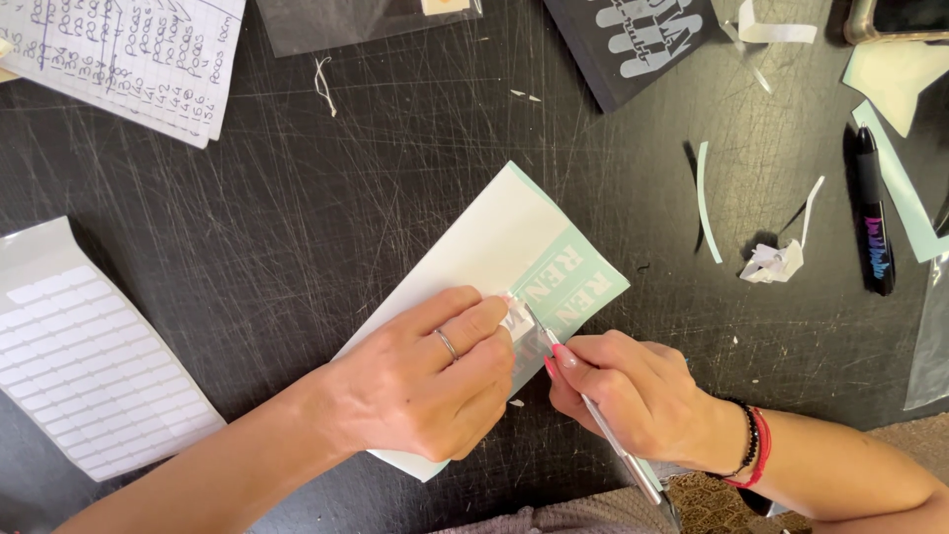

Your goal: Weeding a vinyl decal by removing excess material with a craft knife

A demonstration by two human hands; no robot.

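A pale mint vinyl sheet [514,237] with cut white letters lies tilted on the scratched black table [297,198]. My left hand [425,381], a ring on one finger, presses flat on the sheet's lower half, fingertips beside the letters. My right hand [633,396] grips a thin metal weeding tool [593,415] like a pen. The tool's tip touches the sheet next to my left fingertips, where a small bit of vinyl is lifted.
A sheet of small white labels [89,366] lies at the left, a handwritten grid-paper note [129,49] at top left. A black printed card [643,40] sits at top. Vinyl scraps [776,262], a curved strip [704,198] and a black pen [873,218] lie at the right.
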